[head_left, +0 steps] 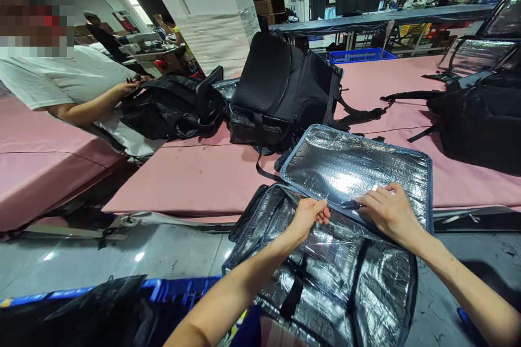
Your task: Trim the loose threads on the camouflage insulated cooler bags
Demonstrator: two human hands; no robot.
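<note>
An insulated backpack (325, 260) with shiny silver foil lining lies unfolded at the front edge of the pink table. Its foil-lined lid (354, 157), edged in grey-blue binding, is folded back onto the tabletop. My left hand (309, 216) is closed in a pinch at the seam where lid and body meet; whatever is between its fingertips is too small to name. Over the lid's near edge, my right hand (386, 209) has its fingers bent around a small dark object (349, 205) pointing toward the left hand. I cannot make out its kind.
Black backpacks (280, 87) stand across the pink table (195, 184), with another black bag (484, 119) at right. At left a person's hand (132, 84) touches a black backpack (175, 105). A blue crate (187, 287) with black material sits below left; a blue basket (362, 55) is behind.
</note>
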